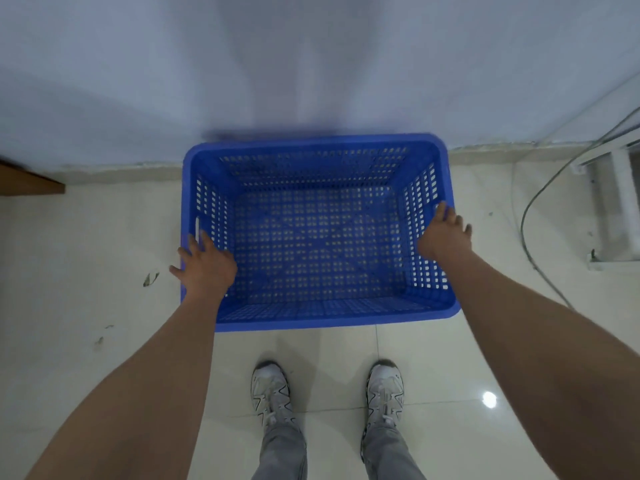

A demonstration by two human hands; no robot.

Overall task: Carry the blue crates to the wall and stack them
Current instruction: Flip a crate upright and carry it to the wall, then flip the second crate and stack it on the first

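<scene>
One blue perforated plastic crate [315,317] stands with its far side at the pale wall [311,64], nothing inside it. My left hand [204,265] lies on the crate's left rim, near the handle slot, with fingers spread and fairly straight. My right hand [445,232] lies on the right rim, fingers extended over the edge. Whether the crate sits on the floor or on another crate cannot be told from above.
White glossy floor tiles [104,254] surround the crate. A brown wooden piece [27,181] juts in at the left by the wall. A white frame [613,209] and a grey cable [540,209] lie at the right. My two shoes [273,393] stand just behind the crate.
</scene>
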